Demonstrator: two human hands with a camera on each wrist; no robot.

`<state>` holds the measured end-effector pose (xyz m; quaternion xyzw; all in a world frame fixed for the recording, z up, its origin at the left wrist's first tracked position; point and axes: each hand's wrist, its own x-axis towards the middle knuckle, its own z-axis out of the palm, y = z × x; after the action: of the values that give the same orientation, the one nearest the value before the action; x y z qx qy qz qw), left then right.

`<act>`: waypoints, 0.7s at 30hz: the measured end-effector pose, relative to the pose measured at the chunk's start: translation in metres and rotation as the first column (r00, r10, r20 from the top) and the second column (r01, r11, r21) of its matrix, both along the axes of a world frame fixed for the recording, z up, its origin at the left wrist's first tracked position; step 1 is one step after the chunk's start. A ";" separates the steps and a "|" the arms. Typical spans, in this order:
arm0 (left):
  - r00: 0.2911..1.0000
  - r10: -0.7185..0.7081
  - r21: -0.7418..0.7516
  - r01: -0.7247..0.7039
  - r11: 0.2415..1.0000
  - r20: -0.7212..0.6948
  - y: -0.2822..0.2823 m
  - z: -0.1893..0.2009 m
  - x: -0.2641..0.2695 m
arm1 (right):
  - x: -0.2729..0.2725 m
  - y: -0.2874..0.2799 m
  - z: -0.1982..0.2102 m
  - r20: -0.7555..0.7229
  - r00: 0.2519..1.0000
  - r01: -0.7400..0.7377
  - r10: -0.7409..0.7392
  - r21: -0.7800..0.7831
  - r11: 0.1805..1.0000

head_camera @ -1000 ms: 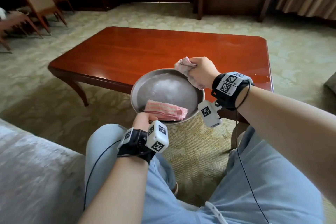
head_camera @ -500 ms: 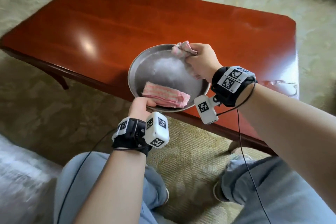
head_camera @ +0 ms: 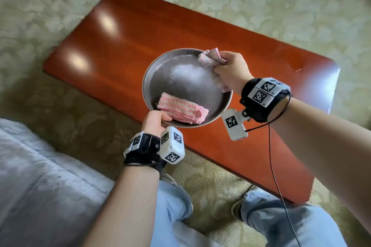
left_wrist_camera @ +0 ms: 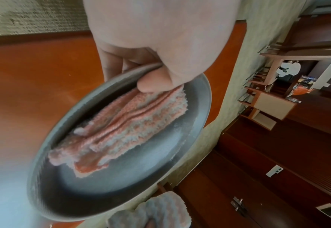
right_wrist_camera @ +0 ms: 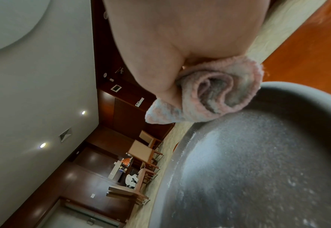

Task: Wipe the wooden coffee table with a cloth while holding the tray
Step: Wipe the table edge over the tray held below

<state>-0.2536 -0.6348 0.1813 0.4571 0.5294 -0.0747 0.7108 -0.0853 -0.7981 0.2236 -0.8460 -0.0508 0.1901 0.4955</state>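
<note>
The table (head_camera: pixel 128 50) top lies bare to the left and far side of the tray (head_camera: pixel 152 74), and bare again at its right end. The tray, held above the near edge, covers the middle. On it a folded cloth (head_camera: pixel 182 109) fills the near part; the right hand (head_camera: pixel 230 72) with a bunched cloth (head_camera: pixel 210 57) blocks the far right rim. The left hand (head_camera: pixel 153 121) takes the near rim.

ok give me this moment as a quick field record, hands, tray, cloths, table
left hand: grips tray by its near rim, thumb on top
right hand: holds bunched cloth over tray's far rim
folded cloth: lies in tray near left thumb
coffee table: beneath tray, glossy; cloth not on it
wiping: not yet begun
</note>
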 end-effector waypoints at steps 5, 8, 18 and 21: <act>1.000 0.024 -0.022 -0.024 0.999 0.000 0.035 0.112 0.001 | -0.001 0.033 0.124 0.010 1.000 -0.025 0.026 -0.029 0.999; 1.000 0.030 -0.041 -0.030 0.999 0.002 0.067 0.158 -0.003 | -0.007 0.062 0.188 -0.003 0.998 -0.056 0.056 -0.042 0.998; 0.995 -0.050 0.095 0.042 0.995 0.085 0.180 0.269 -0.026 | -0.019 0.180 0.299 0.035 0.985 -0.168 0.169 -0.036 0.985; 0.994 -0.015 0.100 0.004 0.995 0.105 0.208 0.278 -0.041 | -0.025 0.215 0.302 0.000 0.978 -0.206 0.206 -0.032 0.978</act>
<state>-0.2943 -0.4273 0.4591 0.4979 0.4920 -0.0274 0.7136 -0.1103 -0.5829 0.5251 -0.8443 -0.1360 0.2400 0.4594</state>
